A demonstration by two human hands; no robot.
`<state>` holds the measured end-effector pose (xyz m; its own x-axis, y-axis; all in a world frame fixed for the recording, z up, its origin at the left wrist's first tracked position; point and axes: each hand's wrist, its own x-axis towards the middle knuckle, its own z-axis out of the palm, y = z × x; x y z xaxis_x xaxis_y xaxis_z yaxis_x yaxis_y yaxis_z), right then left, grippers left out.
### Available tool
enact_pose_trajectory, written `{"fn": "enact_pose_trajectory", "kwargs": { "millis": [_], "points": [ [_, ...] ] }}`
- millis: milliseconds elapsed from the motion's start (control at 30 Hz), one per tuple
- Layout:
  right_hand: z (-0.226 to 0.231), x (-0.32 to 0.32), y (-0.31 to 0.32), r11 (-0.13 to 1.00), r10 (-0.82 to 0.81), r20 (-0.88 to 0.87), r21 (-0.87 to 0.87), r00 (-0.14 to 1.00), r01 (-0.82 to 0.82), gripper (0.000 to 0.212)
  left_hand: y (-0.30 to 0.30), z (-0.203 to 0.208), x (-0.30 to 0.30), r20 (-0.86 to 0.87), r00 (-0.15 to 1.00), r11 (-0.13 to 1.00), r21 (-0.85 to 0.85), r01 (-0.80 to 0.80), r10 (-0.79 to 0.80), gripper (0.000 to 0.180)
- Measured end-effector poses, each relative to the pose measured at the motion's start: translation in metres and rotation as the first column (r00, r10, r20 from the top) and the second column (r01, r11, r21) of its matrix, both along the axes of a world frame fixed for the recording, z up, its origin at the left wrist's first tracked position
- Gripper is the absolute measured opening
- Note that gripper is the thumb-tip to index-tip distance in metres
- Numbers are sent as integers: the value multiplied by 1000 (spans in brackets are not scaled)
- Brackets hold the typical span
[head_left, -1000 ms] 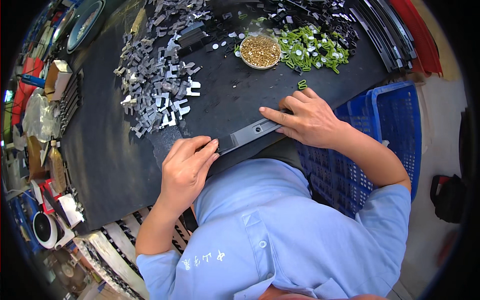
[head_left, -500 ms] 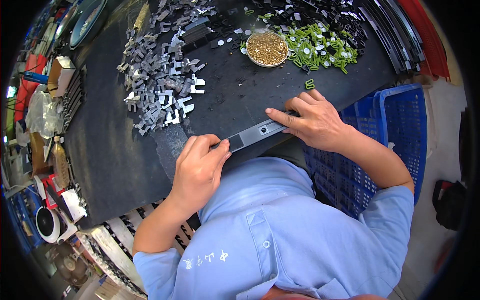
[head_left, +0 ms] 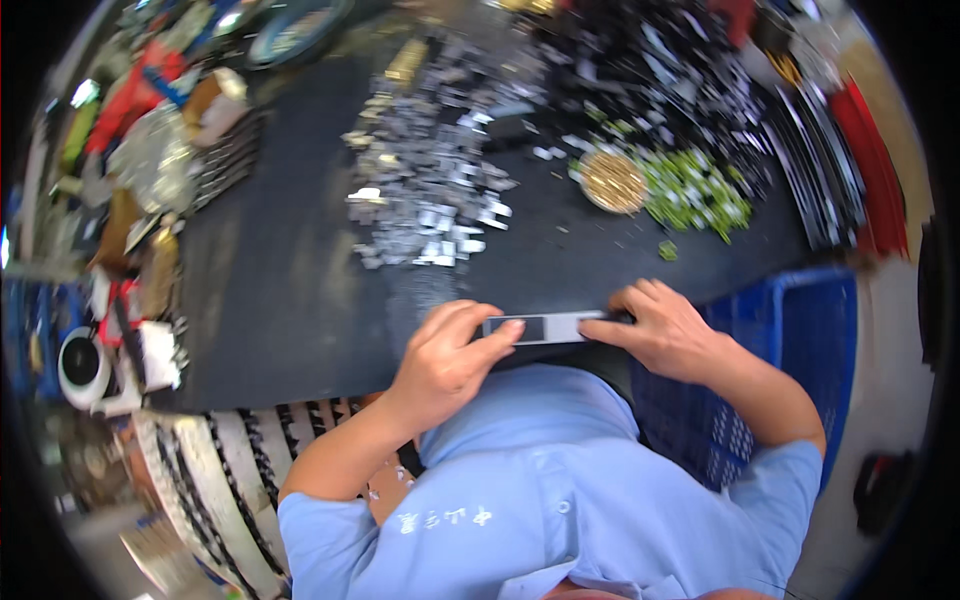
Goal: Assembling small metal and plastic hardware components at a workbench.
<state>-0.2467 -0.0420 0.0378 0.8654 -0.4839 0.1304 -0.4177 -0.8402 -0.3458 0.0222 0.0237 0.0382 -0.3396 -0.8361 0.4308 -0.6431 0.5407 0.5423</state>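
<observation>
Between my two hands, a long flat grey bar with a dark inset panel [head_left: 560, 328] lies level at the table's near edge. My left hand [head_left: 448, 350] is closed on its left end, thumb on the dark inset. Its right end sits in my right hand [head_left: 662, 328], with the thumb pressed on top and the fingers curled behind. Beyond the bar spreads a heap of small grey metal brackets [head_left: 430, 180]. Farther right are a round dish of small brass-coloured pieces [head_left: 613, 183] and a pile of green loop-shaped parts [head_left: 695, 190]. Motion blurs the picture.
A blue plastic crate [head_left: 800, 330] stands below the table's right side. Long dark strips [head_left: 815, 165] lie stacked at the right edge, beside a red bin [head_left: 872, 165]. Clear plastic bags [head_left: 155, 160] and a white round device [head_left: 85, 368] are at the left.
The view has swung, so the table things sit farther right. The bar has turned from slanted to nearly level, and both hands still hold its ends.
</observation>
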Motion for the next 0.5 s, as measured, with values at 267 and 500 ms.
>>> {"fn": "enact_pose_trajectory", "kwargs": {
  "millis": [267, 500],
  "points": [
    [23, 38, -8, 993, 82, 190, 62, 978, -95, 23, 8, 11, 74, -173, 985, 980, 196, 32, 2, 30],
    [8, 108, 2, 132, -138, 106, 987, 985, -88, 25, 32, 22, 72, 425, 889, 907, -420, 29, 169, 31]
  ]
}}
